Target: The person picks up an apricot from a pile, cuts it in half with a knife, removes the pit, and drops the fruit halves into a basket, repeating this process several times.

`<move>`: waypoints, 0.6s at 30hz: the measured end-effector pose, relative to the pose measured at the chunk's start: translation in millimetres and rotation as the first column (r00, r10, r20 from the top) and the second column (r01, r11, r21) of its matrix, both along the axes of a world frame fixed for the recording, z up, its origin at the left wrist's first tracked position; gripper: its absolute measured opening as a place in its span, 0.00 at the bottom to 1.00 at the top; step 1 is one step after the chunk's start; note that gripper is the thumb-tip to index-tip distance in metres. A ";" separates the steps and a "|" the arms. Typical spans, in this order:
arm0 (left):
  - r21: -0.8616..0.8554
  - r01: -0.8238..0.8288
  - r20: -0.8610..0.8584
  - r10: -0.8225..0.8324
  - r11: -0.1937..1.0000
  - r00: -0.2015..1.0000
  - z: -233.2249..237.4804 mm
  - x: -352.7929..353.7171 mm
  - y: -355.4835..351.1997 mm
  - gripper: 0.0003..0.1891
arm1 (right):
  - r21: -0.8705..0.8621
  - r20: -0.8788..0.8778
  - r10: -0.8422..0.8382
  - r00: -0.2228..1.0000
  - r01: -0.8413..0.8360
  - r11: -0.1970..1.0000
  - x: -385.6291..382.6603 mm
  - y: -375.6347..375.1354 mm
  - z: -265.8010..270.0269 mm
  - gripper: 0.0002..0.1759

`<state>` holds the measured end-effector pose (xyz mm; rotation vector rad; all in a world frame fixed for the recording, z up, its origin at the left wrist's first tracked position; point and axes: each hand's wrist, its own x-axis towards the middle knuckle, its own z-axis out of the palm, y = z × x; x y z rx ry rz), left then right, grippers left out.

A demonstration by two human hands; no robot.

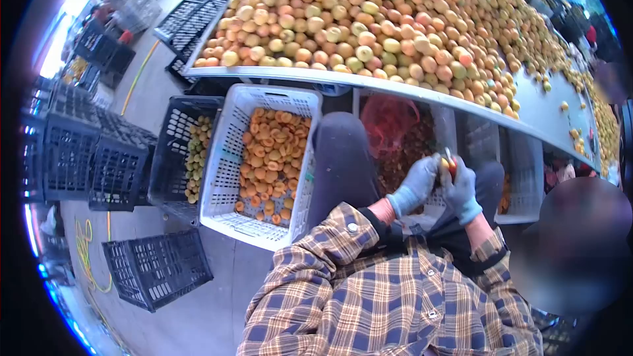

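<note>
Both my hands wear grey-blue gloves and meet above the crate between my knees. My left hand point(421, 183) is closed around an apricot point(445, 163), of which a small yellow-orange part shows between the fingers. My right hand point(461, 191) is closed right beside it, on a small knife point(449, 153) with a narrow silvery blade pointing up and a red part below. The fingers cover most of both things. Under my hands, a light crate point(432, 207) holds dark brown pits point(402, 175) and a red mesh bag point(389, 122).
A table point(316, 76) piled with whole apricots point(369, 26) spans the front. Left of my knee stands a white crate point(227, 158) of halved apricots point(273, 151), beside a black crate point(168, 178) with greenish fruit. Another black crate point(158, 267) lies on the floor. A person point(580, 244) is at the right.
</note>
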<state>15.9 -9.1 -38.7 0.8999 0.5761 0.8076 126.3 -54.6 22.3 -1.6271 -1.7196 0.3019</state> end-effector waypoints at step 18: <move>-0.385 0.221 0.333 -0.088 0.896 0.939 17.3 -34.8 8.2 0.24 | -0.301 -0.952 -0.294 0.084 -0.086 0.950 -8.5 -3.9 7.4 0.16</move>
